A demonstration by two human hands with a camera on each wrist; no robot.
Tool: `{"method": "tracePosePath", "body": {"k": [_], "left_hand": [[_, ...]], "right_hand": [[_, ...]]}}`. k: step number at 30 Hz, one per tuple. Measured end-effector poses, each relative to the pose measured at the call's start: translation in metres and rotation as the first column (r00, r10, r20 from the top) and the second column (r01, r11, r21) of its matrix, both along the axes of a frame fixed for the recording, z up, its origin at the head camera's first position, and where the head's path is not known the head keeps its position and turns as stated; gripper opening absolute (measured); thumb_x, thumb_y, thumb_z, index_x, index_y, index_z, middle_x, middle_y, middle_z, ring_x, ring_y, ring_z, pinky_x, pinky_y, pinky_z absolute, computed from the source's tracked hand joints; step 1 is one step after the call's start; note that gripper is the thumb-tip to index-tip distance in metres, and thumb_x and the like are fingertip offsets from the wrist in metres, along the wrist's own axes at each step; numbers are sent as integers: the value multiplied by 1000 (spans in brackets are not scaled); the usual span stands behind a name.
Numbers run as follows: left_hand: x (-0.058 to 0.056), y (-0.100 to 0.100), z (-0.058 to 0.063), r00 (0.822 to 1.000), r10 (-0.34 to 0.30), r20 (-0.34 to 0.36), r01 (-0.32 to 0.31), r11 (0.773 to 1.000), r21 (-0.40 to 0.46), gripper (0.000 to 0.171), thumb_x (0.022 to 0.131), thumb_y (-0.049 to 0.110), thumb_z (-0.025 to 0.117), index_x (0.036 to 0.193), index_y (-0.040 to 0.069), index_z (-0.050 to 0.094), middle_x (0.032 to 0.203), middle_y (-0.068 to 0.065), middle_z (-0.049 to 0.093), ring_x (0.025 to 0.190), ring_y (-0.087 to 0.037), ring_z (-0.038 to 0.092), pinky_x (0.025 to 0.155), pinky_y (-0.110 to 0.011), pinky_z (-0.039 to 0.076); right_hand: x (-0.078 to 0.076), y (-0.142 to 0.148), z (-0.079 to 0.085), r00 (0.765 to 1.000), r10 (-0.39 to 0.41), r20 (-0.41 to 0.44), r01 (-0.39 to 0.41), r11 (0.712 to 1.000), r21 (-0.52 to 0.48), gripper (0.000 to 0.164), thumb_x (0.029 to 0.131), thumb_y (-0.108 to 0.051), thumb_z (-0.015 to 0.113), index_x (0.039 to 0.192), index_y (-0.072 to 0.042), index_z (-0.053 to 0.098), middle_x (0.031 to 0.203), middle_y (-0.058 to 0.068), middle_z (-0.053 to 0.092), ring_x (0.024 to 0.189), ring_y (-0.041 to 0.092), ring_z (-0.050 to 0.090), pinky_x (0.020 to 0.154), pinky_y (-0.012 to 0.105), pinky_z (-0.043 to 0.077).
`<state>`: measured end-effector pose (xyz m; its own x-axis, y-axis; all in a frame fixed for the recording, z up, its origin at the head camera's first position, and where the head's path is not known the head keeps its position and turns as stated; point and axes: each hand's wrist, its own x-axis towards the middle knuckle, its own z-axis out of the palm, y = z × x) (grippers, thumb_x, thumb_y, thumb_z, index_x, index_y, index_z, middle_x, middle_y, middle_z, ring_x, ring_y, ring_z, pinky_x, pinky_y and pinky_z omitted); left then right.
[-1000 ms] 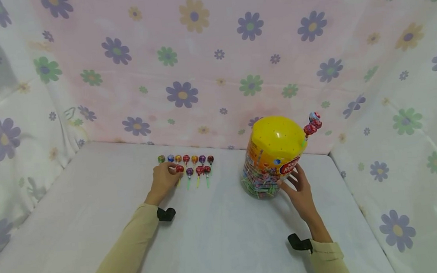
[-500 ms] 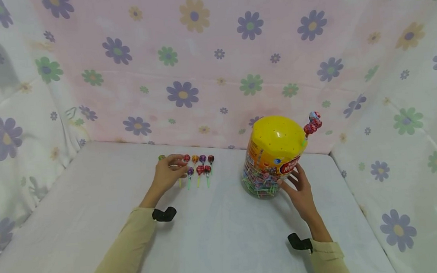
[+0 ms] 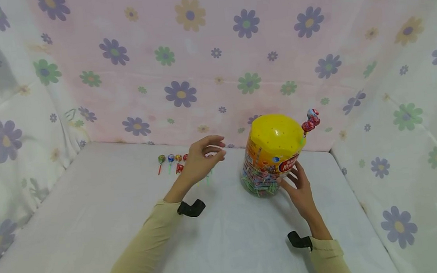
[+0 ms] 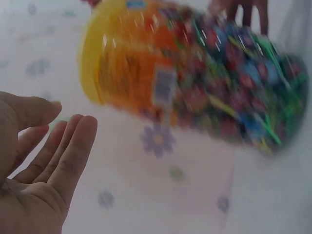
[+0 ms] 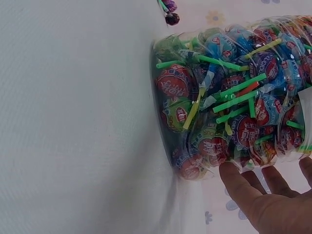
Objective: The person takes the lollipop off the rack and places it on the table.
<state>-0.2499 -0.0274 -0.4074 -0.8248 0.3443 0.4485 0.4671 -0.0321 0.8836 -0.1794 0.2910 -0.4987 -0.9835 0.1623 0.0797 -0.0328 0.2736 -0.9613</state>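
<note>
A large clear jar (image 3: 259,178) of wrapped lollipops stands upright under its yellow lid (image 3: 278,133). My right hand (image 3: 300,194) rests on the jar's right side, its fingers spread and touching the plastic; the right wrist view shows those fingertips (image 5: 234,178) low on the wall. My left hand (image 3: 202,159) is in the air left of the jar, holding nothing, thumb and fingers apart. In the left wrist view the left hand (image 4: 44,161) is apart from the blurred jar (image 4: 209,73). Several lollipops (image 3: 171,158) lie in rows on the table, partly hidden by that hand.
A few lollipops (image 3: 311,122) stick up from the lid's right edge. White cloth covers the table (image 3: 220,240). Flower-printed cloth (image 3: 212,67) hangs behind and at both sides. A black wrist mount (image 3: 192,208) projects from the left sleeve.
The left hand has come away from the lollipop rows, moving right and upward toward the jar with its fingers spreading. The right hand has stayed on the jar.
</note>
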Motion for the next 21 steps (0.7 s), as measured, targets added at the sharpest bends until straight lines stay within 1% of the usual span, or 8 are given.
{"method": "tracePosePath", "body": {"k": [3, 5, 9, 14, 18, 20, 21], "left_hand": [[9, 30, 20, 997, -64, -36, 64, 998, 11, 34, 97, -1, 65, 131, -5, 61, 120, -24, 65, 108, -35, 70, 86, -31, 62], [14, 48, 31, 993, -93, -67, 93, 996, 3, 32, 99, 1, 64, 130, -5, 62, 122, -23, 66, 110, -33, 69, 89, -32, 61], [20, 83, 46, 985, -138, -107, 137, 990, -15, 32, 99, 4, 64, 130, -5, 62, 125, -19, 68, 114, -29, 69, 95, -29, 58], [22, 117, 58, 977, -179, -116, 180, 984, -1, 36, 99, 0, 63, 134, -5, 60, 128, -19, 67, 116, -27, 68, 99, -25, 55], [22, 137, 64, 974, -168, -150, 170, 985, 4, 39, 96, -3, 65, 135, -5, 59, 131, -19, 64, 120, -26, 66, 100, -23, 53], [22, 146, 66, 973, -162, -165, 164, 986, -2, 41, 96, -3, 66, 136, -5, 58, 134, -19, 63, 122, -26, 64, 101, -22, 53], [21, 149, 67, 972, -161, -170, 162, 987, -7, 43, 95, -4, 67, 137, -5, 57, 135, -19, 62, 122, -26, 64, 101, -22, 52]], "right_hand": [[0, 1, 1, 1000, -2, 5, 2, 1000, -2, 87, 98, -31, 70, 164, -31, 13, 165, 11, 28, 149, 39, 30, 120, 63, 29], [-1, 1, 1, 1000, -4, 10, 4, 1000, -7, 87, 98, -32, 70, 164, -31, 14, 165, 11, 28, 149, 39, 31, 119, 63, 30], [-1, 1, 2, 1000, -2, 5, 2, 1000, -12, 86, 98, -32, 70, 164, -31, 15, 165, 12, 29, 149, 40, 31, 119, 63, 30], [-2, 0, 3, 1000, 2, -7, -2, 1000, -16, 86, 99, -29, 69, 164, -30, 14, 165, 13, 28, 149, 40, 31, 119, 62, 31], [-2, 0, 4, 1000, 1, -2, -1, 1000, -15, 85, 99, -26, 68, 164, -28, 14, 165, 13, 27, 149, 40, 31, 120, 61, 30], [-1, -1, 7, 1000, 3, 5, -3, 1000, -22, 85, 99, -24, 69, 164, -27, 14, 165, 14, 27, 149, 40, 31, 120, 61, 30], [1, -2, 11, 1000, 8, 7, -8, 1000, -26, 85, 99, -22, 68, 165, -25, 14, 165, 15, 27, 149, 41, 30, 120, 61, 30]]}}
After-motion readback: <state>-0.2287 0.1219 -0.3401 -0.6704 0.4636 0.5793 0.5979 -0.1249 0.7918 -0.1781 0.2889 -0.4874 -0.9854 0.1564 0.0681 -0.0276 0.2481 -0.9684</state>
